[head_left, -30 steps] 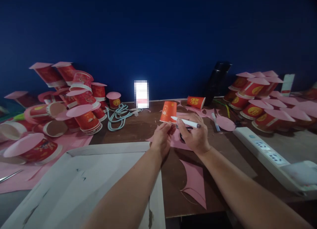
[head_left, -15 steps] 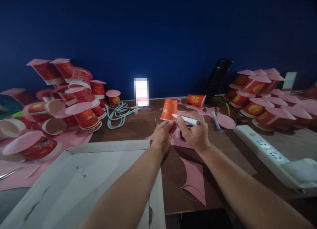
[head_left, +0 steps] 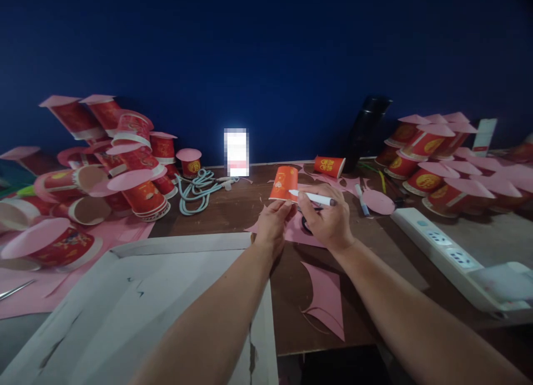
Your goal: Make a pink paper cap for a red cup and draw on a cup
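An upside-down red paper cup (head_left: 285,179) with gold and white print is gripped near its rim by my left hand (head_left: 271,225). My right hand (head_left: 332,218) is closed round a white marker pen (head_left: 314,198), whose tip points left at the side of the cup. Whether the tip touches the cup I cannot tell. Beneath my right hand lies pink paper (head_left: 302,233), with dark scissor handles (head_left: 306,224) partly hidden by the hand. Behind it another red paper cup (head_left: 328,166) lies on its side among pink scraps.
Red cups topped with pink discs are piled at left (head_left: 141,193) and right (head_left: 428,182). A white shallow box (head_left: 179,285) fills the front left. A power strip (head_left: 437,246), a black bottle (head_left: 370,129), a coiled cable (head_left: 195,193) and a lit phone (head_left: 236,151) surround the workspace.
The whole view has shifted slightly, with things a little further left and up. Both hands keep their hold on the cup and the marker, hardly moving.
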Motion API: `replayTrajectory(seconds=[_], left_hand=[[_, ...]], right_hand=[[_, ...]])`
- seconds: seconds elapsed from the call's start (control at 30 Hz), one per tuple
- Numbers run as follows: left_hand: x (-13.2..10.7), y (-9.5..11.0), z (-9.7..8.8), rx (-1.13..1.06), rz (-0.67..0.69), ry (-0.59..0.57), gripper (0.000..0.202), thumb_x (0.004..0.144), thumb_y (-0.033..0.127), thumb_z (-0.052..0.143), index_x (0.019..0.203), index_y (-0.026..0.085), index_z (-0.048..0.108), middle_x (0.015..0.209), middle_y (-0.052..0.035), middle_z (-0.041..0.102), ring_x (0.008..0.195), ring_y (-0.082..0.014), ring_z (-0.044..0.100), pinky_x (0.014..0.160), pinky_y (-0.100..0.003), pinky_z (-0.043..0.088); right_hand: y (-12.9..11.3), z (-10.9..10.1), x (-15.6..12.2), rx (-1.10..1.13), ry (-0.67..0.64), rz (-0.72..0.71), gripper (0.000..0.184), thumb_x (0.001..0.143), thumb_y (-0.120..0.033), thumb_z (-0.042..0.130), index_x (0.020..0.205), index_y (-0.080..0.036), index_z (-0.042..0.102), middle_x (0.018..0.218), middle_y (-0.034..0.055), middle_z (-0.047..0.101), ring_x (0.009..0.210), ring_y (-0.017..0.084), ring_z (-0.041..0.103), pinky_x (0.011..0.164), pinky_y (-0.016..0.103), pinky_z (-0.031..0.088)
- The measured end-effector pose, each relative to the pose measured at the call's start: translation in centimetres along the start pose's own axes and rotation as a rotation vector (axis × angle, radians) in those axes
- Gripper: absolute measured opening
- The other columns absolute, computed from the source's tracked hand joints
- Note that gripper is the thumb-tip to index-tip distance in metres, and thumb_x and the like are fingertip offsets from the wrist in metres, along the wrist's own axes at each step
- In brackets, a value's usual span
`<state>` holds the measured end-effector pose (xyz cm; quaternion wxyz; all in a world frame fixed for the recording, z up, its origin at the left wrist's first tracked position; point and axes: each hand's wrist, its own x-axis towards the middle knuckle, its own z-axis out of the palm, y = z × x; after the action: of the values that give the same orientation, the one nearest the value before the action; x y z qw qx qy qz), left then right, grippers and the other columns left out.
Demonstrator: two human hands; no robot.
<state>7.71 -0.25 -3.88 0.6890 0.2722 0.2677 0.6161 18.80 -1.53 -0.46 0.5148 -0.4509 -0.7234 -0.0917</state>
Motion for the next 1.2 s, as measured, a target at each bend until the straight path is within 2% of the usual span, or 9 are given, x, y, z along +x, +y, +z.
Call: replayTrajectory(seconds=[0.5,0.7,1.2], left_hand=[[-0.01,-0.08,-0.23,0.061,0.031,-0.017,0.015,0.064,0.025,0.073,0.068,0.013,0.063,0.070,-0.0012,0.060,0.075,-0.0105,0.058,0.083,-0.025,0.044],[-0.03,-0.04,-0.13,0.071,0.031,-0.011,0.017,0.063,0.025,0.073,0.071,0.013,0.066,0.074,-0.0029,0.063,0.073,-0.0098,0.057,0.081,-0.025,0.043],[0.38,-0.39,-0.50,0.099,0.026,0.013,0.017,0.061,0.029,0.074,0.062,0.016,0.063,0.065,0.0006,0.060,0.066,-0.0090,0.054,0.075,-0.024,0.043]], right_hand=[[0.09,-0.02,0.00,-0.004,-0.001,0.008,0.010,0.084,-0.027,0.056,0.088,-0.022,0.064,0.087,0.0038,0.070,0.085,0.020,0.064,0.083,0.037,0.045],[-0.07,-0.09,0.05,-0.007,-0.005,0.024,0.011,0.084,-0.027,0.056,0.085,-0.021,0.065,0.085,0.0041,0.070,0.083,0.020,0.064,0.081,0.036,0.045],[-0.41,-0.04,0.20,0.001,-0.010,0.078,0.015,0.083,-0.028,0.055,0.075,-0.020,0.065,0.076,0.0041,0.069,0.078,0.019,0.065,0.076,0.035,0.049]])
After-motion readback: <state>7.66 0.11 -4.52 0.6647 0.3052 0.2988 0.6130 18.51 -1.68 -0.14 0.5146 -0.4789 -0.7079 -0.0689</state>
